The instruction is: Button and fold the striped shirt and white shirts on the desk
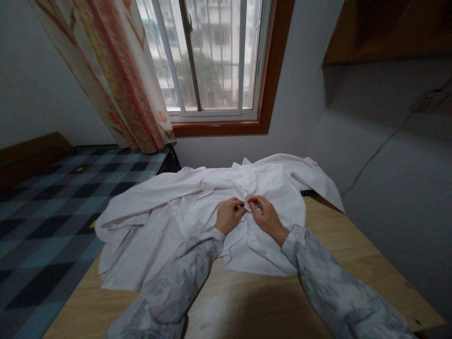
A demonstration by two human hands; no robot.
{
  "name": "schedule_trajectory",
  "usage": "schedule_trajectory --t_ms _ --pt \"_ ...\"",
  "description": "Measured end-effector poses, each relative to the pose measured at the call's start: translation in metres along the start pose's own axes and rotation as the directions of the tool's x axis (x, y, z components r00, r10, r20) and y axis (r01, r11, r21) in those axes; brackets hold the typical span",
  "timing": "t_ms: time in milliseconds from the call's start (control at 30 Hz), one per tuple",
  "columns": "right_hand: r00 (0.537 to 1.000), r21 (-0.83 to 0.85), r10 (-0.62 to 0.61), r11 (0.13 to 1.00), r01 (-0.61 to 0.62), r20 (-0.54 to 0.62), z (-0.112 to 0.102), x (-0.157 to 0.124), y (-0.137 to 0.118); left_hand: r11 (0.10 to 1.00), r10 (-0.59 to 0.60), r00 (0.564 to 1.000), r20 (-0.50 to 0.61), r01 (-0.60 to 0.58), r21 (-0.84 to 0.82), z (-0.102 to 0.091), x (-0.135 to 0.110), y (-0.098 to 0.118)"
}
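Observation:
A white long-sleeved shirt lies spread across the wooden table, its collar toward the window. Both my hands meet at the shirt's front, near its middle. My left hand is closed in a pinch on the cloth along the front edge. Just beside it, my right hand pinches the same strip of fabric, fingertips almost touching the left ones. Folds run outward from where the fingers grip. Any button between the fingertips is too small to make out. One shirt sleeve hangs over the table's far right edge.
A bed with a dark checked cover stands to the left of the table. Behind are a barred window and a patterned curtain. A wooden shelf juts from the right wall, with a cable below it.

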State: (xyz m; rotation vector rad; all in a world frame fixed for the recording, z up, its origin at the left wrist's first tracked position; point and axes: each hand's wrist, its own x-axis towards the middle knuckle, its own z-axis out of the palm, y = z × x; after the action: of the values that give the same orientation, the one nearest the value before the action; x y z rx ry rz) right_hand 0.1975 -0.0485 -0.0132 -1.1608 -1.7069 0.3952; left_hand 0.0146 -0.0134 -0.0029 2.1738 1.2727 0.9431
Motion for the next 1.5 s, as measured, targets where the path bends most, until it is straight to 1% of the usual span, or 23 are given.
schedule_trajectory --t_ms 33,100,200,333,433,500,567,667,767,833,967,1067,1167,1333,1500 --pt "1.0 0.004 0.03 1.0 -0.03 -0.002 0.001 0.0 0.001 1.0 0.006 1.0 0.002 -0.006 0.004 0.0 0.0 0.0" --pt "0.999 -0.015 0.043 0.999 -0.042 0.017 0.001 0.001 0.003 1.0 0.014 1.0 0.007 -0.014 0.002 -0.001 0.0 0.001" --pt "0.999 -0.083 0.015 0.996 -0.011 0.048 0.001 0.001 0.004 0.999 0.002 1.0 0.004 -0.002 -0.04 0.0 0.0 0.0" --pt "1.0 -0.152 0.003 0.988 0.0 0.021 0.0 0.001 0.002 0.992 -0.009 1.0 -0.007 0.008 -0.123 0.001 0.001 -0.002" --pt "1.0 -0.206 -0.026 0.978 0.025 -0.002 -0.002 0.001 -0.002 0.991 -0.019 1.0 -0.013 0.017 -0.134 0.002 0.001 -0.003" --pt "0.998 -0.238 -0.063 0.969 0.063 0.009 -0.003 0.0 -0.005 0.991 -0.029 0.999 -0.023 0.026 -0.13 0.003 0.001 -0.003" --pt "0.996 -0.243 -0.081 0.966 0.088 0.038 -0.004 0.0 -0.007 0.99 -0.038 0.999 -0.033 0.033 -0.134 0.003 0.001 -0.003" --pt "0.997 -0.221 -0.053 0.973 0.064 0.056 -0.004 0.0 -0.009 0.984 -0.058 0.998 -0.028 0.052 -0.172 0.004 0.002 -0.006" --pt "0.999 -0.199 -0.018 0.98 0.023 0.03 -0.003 0.0 -0.008 0.972 -0.066 0.998 -0.003 0.064 -0.226 0.006 0.003 -0.011" --pt "1.0 -0.18 0.007 0.984 -0.006 0.005 -0.002 0.0 -0.005 0.965 -0.051 0.999 0.004 0.051 -0.258 0.007 0.004 -0.014" --pt "0.998 -0.15 0.055 0.987 -0.058 -0.027 0.001 0.0 0.001 0.959 -0.03 0.999 0.014 0.033 -0.28 0.009 0.004 -0.016" --pt "0.998 -0.144 0.052 0.988 -0.057 -0.037 0.002 0.0 0.004 0.957 -0.046 0.999 0.026 0.052 -0.286 0.008 0.004 -0.014" --pt "0.998 -0.145 0.042 0.988 -0.047 -0.037 0.002 0.0 0.005 0.954 -0.044 0.999 0.015 0.046 -0.298 0.008 0.004 -0.013" --pt "0.998 -0.196 0.046 0.979 -0.053 -0.041 0.001 -0.001 0.001 0.94 -0.054 0.998 0.007 0.054 -0.336 0.008 0.004 -0.013" --pt "1.0 -0.299 0.014 0.954 -0.009 0.015 -0.002 -0.003 -0.003 0.938 -0.069 0.998 0.009 0.068 -0.341 0.008 0.005 -0.013"
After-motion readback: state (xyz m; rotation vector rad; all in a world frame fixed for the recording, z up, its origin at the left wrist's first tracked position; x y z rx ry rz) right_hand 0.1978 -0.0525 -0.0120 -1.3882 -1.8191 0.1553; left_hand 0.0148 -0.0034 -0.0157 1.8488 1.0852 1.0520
